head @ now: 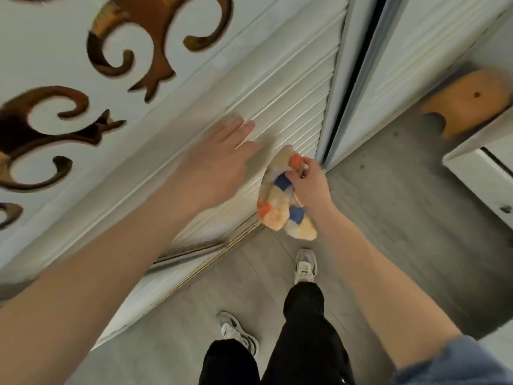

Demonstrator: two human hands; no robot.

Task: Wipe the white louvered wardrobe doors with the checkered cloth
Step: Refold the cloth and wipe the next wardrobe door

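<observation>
Right hand (311,184) pinching bunched cloth (280,201), fingers closed round its upper fold, low against slatted door (291,112) near the dark gap. Left hand (219,157) flat on slats, fingers spread and holding nothing. Best done by opening out cloth, pressing flat, wiping along each slat while bracing door.

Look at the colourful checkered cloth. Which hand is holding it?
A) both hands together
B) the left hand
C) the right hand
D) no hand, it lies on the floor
C: the right hand grips the bunched checkered cloth against the white louvered door, while the left hand is spread flat on the slats with nothing in it.
</observation>
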